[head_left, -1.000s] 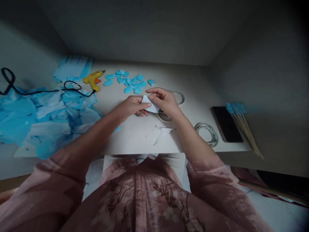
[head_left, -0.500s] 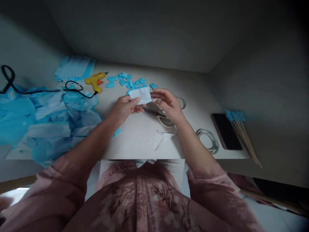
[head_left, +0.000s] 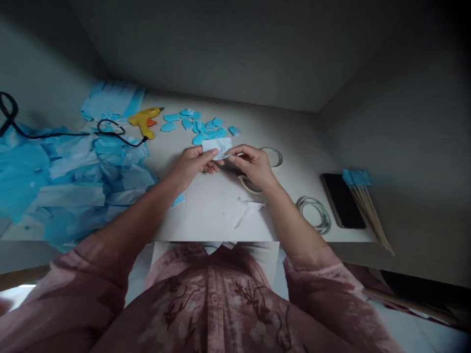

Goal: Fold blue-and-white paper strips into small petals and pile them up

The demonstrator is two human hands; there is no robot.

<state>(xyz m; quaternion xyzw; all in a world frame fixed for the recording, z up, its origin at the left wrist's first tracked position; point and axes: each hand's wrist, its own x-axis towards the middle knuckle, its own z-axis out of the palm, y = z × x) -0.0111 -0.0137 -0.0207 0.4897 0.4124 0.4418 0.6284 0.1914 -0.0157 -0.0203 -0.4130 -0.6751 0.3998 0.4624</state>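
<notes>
A small, pale rectangle of mask fabric (head_left: pixel 216 147) is held up over the middle of the table. My left hand (head_left: pixel 193 162) grips its left side, thumb on top and fingers beneath. My right hand (head_left: pixel 253 164) pinches its lower right corner between thumb and fingertips. Scissors (head_left: pixel 250 184) with pale handles lie under my right hand, their blades partly hidden. Just beyond the fabric, several small blue cut pieces (head_left: pixel 199 127) are scattered on the table.
At the left lie a heap of blue and white mask fabric (head_left: pixel 73 186), stacked masks (head_left: pixel 114 100) and a yellow glue gun (head_left: pixel 143 121) with a black cord. Right are wire coils (head_left: pixel 314 214), a black phone (head_left: pixel 342 201) and blue-topped sticks (head_left: pixel 368 201). White scraps (head_left: pixel 248 210) lie near the front edge.
My right hand has moved slightly left and down and now pinches the fabric's corner, where its fingers were looser at the edge before. The fabric has shifted slightly right.
</notes>
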